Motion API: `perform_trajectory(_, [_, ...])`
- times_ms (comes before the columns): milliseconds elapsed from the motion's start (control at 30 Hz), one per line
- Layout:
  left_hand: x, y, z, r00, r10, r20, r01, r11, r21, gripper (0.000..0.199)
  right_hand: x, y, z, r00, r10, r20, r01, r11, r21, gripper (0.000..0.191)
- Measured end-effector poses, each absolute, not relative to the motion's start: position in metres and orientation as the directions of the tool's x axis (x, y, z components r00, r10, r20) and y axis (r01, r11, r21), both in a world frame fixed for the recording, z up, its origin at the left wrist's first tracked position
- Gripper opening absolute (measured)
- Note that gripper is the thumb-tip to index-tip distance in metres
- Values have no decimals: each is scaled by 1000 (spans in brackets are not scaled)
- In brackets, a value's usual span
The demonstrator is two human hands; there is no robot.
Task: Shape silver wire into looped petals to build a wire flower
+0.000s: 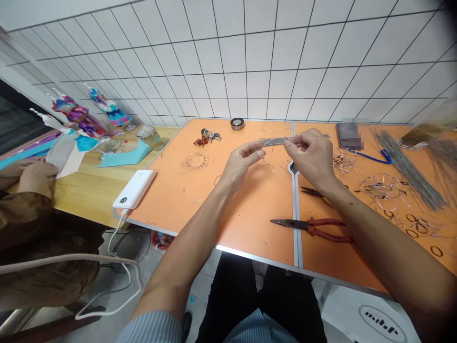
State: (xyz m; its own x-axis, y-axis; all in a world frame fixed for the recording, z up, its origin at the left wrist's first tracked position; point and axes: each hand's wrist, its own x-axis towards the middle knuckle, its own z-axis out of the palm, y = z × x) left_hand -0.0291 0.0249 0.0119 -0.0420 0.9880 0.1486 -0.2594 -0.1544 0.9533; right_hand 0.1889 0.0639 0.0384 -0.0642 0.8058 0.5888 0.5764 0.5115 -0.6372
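Note:
Over the orange table, my left hand (243,164) and my right hand (312,155) face each other, fingers pinched together. A thin, pale wire (274,144) seems to run between their fingertips; it is very fine and hard to follow. Just behind it, partly hidden by my hands, lies a bundle of straight grey wires (276,140). Below my right wrist are pliers with red handles (310,225) and a second pair with dark jaws (311,191), its handles mostly covered by my arm. A flower-shaped wire ring (195,161) lies to the left.
A roll of tape (237,124) and keys (207,137) lie toward the back. A white power bank (134,189) sits at the left edge. Right are a phone (344,136), wire bundles (410,169) and wire rings (383,186). Another person's hand (37,177) is far left.

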Motion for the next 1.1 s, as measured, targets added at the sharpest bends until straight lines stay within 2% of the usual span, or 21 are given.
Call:
perform_trajectory(267, [-32, 26, 12, -104, 987, 125, -201, -143, 969, 33, 188, 63, 34, -92, 760, 643, 644, 538, -544, 17])
perform_trajectory(467, [-32, 27, 12, -110, 987, 115, -209, -136, 968, 28, 188, 62, 36, -125, 769, 627, 634, 548, -546, 15])
perform_trajectory(633, [-38, 30, 12, -151, 982, 110, -189, -138, 972, 21, 196, 71, 37, -163, 786, 596, 634, 546, -547, 26])
perform_trajectory(867, [-47, 31, 12, -144, 980, 135, -165, -158, 974, 20, 213, 85, 43, -190, 769, 610, 621, 576, -532, 30])
perform_trajectory(1033, [-47, 30, 13, -114, 984, 136, -158, -153, 976, 18, 208, 67, 60, -197, 801, 565, 532, 571, -625, 17])
perform_trajectory(1100, [-47, 30, 14, -104, 986, 128, -162, -144, 976, 16, 205, 60, 65, -190, 804, 564, 510, 571, -643, 24])
